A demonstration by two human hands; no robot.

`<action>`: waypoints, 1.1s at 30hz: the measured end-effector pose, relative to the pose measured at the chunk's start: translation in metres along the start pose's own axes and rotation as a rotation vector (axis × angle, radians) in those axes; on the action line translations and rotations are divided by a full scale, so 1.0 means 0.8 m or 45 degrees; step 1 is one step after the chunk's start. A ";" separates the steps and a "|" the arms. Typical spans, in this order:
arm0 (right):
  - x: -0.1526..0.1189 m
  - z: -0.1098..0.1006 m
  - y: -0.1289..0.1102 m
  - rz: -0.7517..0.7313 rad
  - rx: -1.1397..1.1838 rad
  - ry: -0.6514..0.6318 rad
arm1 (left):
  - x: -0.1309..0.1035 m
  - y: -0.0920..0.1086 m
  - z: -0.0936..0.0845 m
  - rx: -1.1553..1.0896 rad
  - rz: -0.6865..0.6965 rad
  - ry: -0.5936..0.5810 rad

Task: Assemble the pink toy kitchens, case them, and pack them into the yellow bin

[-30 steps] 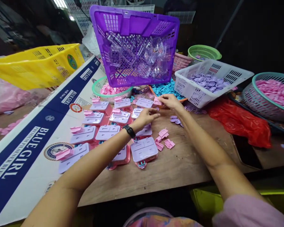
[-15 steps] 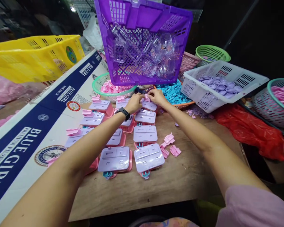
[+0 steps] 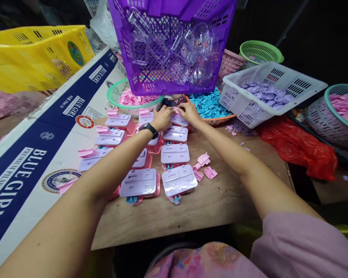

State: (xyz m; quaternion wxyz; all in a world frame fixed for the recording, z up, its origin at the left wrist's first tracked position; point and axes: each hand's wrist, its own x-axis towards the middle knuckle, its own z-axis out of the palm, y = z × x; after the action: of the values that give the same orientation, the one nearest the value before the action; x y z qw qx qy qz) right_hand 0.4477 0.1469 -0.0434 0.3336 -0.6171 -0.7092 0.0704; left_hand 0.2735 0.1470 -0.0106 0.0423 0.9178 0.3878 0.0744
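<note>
Both hands meet at the far end of the right column of lilac-lidded pink boxes. My right hand [image 3: 190, 113] pinches a small pink piece [image 3: 176, 111] at the back edge of the farthest lilac lid [image 3: 179, 121]. Against the same lid lies my left hand [image 3: 163, 118], wearing a black wristband, its fingertips bent toward the pink piece; what they grip is hard to make out. Nearer boxes, such as one with a lilac lid [image 3: 179, 180], have teal parts at the front. Several left-hand boxes carry upright pink pieces [image 3: 87, 153]. Loose pink pieces [image 3: 210, 173] lie right of the columns.
A purple crate [image 3: 174, 87] of clear parts stands tilted behind the boxes. Around it are a green basket [image 3: 111, 94], teal pieces [image 3: 210, 104], a white basket [image 3: 246, 110] and red plastic [image 3: 301, 144]. A long carton [image 3: 55, 135] and yellow crate [image 3: 40, 73] are left.
The view has shifted, so the scene sits slightly higher in the picture. My left hand has flattened somewhat over the lid; my right hand stays at the pink piece.
</note>
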 end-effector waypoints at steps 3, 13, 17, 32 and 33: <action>-0.013 -0.015 -0.007 -0.005 -0.046 0.026 | -0.025 0.017 -0.018 -0.003 0.004 0.042; -0.225 -0.119 -0.003 -0.102 0.217 -0.375 | -0.185 0.033 -0.013 -0.308 0.412 -0.164; -0.279 -0.119 0.006 -0.186 0.164 -0.526 | -0.193 0.033 0.000 -0.293 0.373 -0.152; -0.185 -0.098 -0.045 -0.066 0.662 -0.196 | -0.122 0.073 -0.012 -1.082 0.056 -0.023; -0.175 -0.091 -0.050 -0.046 0.675 -0.147 | -0.118 0.074 -0.010 -1.175 0.001 -0.021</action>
State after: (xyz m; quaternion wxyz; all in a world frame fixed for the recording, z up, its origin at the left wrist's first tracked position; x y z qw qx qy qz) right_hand 0.4575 -0.0143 -0.0213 0.4437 -0.4904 -0.6947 0.2828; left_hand 0.2490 0.0380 -0.0046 0.4496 0.8037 0.3133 0.2320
